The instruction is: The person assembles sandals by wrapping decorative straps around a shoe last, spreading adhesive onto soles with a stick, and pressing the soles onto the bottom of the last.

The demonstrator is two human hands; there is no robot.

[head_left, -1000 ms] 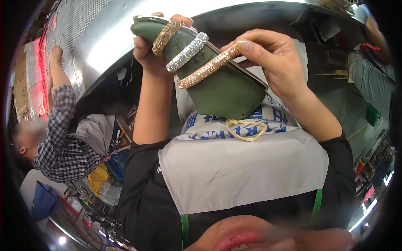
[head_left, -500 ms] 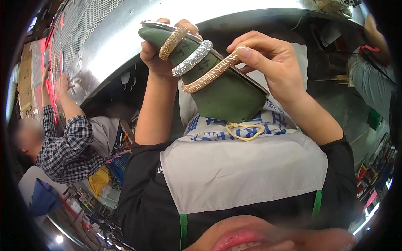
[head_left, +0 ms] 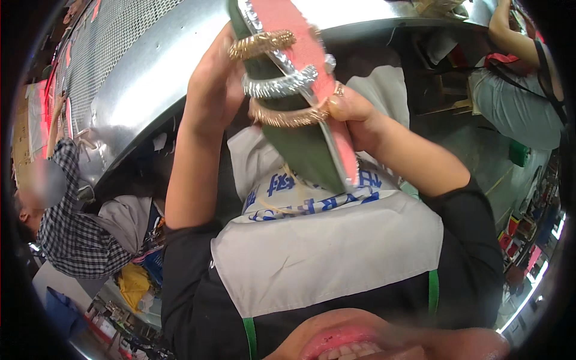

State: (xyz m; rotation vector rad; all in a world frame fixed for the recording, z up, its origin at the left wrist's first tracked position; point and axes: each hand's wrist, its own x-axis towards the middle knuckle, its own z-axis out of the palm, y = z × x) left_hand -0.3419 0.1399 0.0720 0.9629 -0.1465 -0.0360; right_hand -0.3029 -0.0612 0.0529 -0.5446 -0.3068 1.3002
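In front of my chest I hold a dark green shoe last (head_left: 303, 150) tilted, its edge turned up so a pink insole (head_left: 288, 18) shows. Three sparkly straps wrap across it: a gold strap (head_left: 262, 43), a silver strap (head_left: 279, 84) and a rose-gold strap (head_left: 288, 116). My left hand (head_left: 217, 75) is closed around the far part of the last, its fingertips hidden behind it. On the other side my right hand (head_left: 359, 117) pinches the rose-gold strap's end against the pink insole; motion blurs the fingertips.
A curved metal machine edge (head_left: 144, 78) with a mesh belt (head_left: 120, 30) lies ahead and to the left. One person in a checked shirt (head_left: 84, 228) works at the left; another person (head_left: 516, 102) stands at the right. A yellow cloth (head_left: 133, 285) is at lower left.
The last has been raised and rolled from its green side toward its pink insole. My right hand has moved lower along the edge, staying at the rose-gold strap.
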